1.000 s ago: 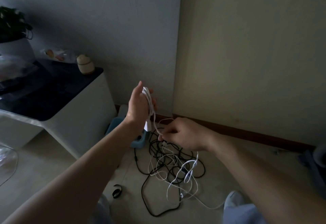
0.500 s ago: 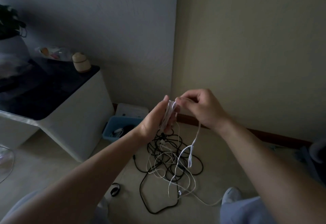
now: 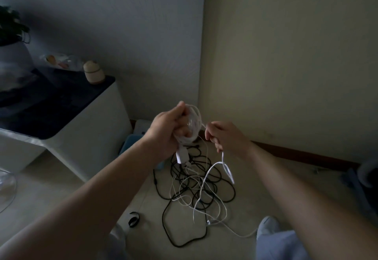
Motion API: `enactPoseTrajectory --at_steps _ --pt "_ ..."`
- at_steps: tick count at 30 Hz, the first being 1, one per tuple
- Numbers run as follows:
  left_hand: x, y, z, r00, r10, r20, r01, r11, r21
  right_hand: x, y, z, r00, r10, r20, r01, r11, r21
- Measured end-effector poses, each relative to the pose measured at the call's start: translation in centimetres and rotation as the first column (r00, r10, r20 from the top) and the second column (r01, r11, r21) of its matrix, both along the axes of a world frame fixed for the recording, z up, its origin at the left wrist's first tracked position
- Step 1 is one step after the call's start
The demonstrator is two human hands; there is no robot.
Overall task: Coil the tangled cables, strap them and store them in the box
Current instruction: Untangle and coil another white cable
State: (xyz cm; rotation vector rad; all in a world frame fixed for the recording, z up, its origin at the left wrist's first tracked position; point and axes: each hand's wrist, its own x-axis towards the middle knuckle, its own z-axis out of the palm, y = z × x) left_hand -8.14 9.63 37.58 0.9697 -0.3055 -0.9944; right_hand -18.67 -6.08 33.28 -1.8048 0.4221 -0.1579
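A white cabinet (image 3: 88, 137) with a dark top fills the left side, set against the grey wall (image 3: 122, 34) that meets a cream wall (image 3: 286, 55) in the corner. On the pale floor (image 3: 51, 188) at that corner lies the tangled pile of cables (image 3: 196, 186), black and white strands looped over one another, well apart from the knee (image 3: 274, 237) in light trousers at the lower edge. The blue box (image 3: 131, 143) stands on the floor between the cabinet and the pile, mostly hidden behind the left forearm, with a white device (image 3: 141, 126) just behind it. Above the pile, the left hand (image 3: 165, 135) grips a coil of white cable (image 3: 193, 124), fingers curled through its loops, a white plug (image 3: 182, 156) hanging below the fist. The right hand (image 3: 225, 137), just beside it, pinches the strand leaving the coil; the loose end (image 3: 229, 170) dangles over the pile. A black strap (image 3: 133, 218) lies on the floor near the left arm. A small jar (image 3: 93, 73) sits on the cabinet's far corner.
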Motion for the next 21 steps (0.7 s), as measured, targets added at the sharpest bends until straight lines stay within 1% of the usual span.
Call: enactPoseTrajectory --at_steps 4,5,7,10,12,15,17,19,21 --pt "1.9 0.7 0.7 0.961 0.183 -0.207 -0.203 0.975 -0.084 -0.4 1.0 -0.9 0.991 0.044 -0.123 -0.035 0.997 0.072" --pt "2.4 0.8 0.8 0.946 0.226 -0.234 -0.253 0.963 -0.092 -0.4 1.2 -0.8 0.99 0.051 -0.134 -0.041 0.996 0.078" --pt "3.0 1.0 0.9 0.921 0.316 -0.226 -0.344 0.934 -0.095 -0.3 1.7 -0.6 0.986 0.08 -0.145 -0.068 0.994 0.085" --pt "3.3 0.9 0.8 0.905 0.405 -0.129 -0.418 0.904 -0.089 -0.4 2.7 -0.1 0.969 0.181 -0.169 -0.17 0.982 0.081" --pt "3.3 0.7 0.8 0.91 0.415 -0.001 -0.414 0.907 -0.076 -0.5 3.3 0.3 0.96 0.237 -0.148 -0.226 0.97 0.089" --pt "2.9 0.4 0.4 0.895 0.389 0.218 -0.384 0.921 -0.067 -0.5 4.0 0.9 0.964 0.253 -0.086 -0.239 0.96 0.147" --pt "2.5 0.2 0.1 0.87 0.365 0.331 -0.367 0.928 -0.058 -0.5 4.1 1.2 0.971 0.233 -0.052 -0.221 0.959 0.179" --pt "2.1 0.0 -0.3 0.86 0.334 0.386 -0.346 0.937 -0.041 -0.6 4.2 1.5 0.967 0.251 -0.035 -0.24 0.952 0.19" --pt "1.8 -0.2 -0.5 0.865 0.323 0.385 -0.341 0.94 -0.024 -0.7 4.2 1.7 0.953 0.3 -0.038 -0.288 0.938 0.194"
